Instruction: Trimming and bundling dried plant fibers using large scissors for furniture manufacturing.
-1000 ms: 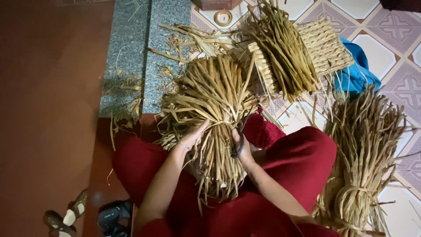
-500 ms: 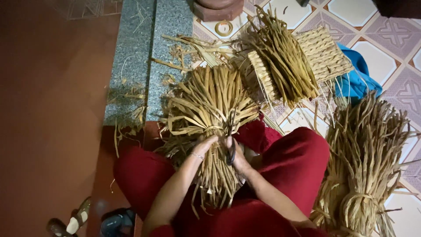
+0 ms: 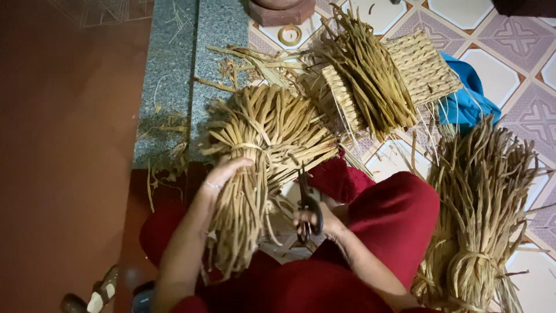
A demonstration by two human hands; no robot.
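Two bare hands are seen from above, working over a lap clothed in dark red fabric (image 3: pixel 394 214) at the lower centre of the frame. A tied bundle of long, dry, tan plant stalks (image 3: pixel 255 156) is gripped by the left hand (image 3: pixel 223 174) near its binding, with the fingers curled against the stalks; the bundle fans out toward the upper centre and its trimmed ends hang down toward the lap. A pair of dark-handled scissors (image 3: pixel 307 203) is held by the right hand (image 3: pixel 321 220), with fingers threaded through the loops and closed about them; the blades are pointed upward, just beside the bundle, and whether they touch it cannot be told. A second, larger sheaf of the same dry stalks (image 3: pixel 480 214) is laid at the right edge, tied low down. At the upper centre, a flat woven straw mat (image 3: pixel 423 66) is seen, with a third loose bunch of stalks (image 3: pixel 370 75) lying across it. A bright blue cloth (image 3: pixel 469 104) is tucked beside the mat. A grey speckled stone step (image 3: pixel 174 75) is seen at the upper left, strewn with scraps, and patterned floor tiles (image 3: pixel 515 40) fill the upper right.
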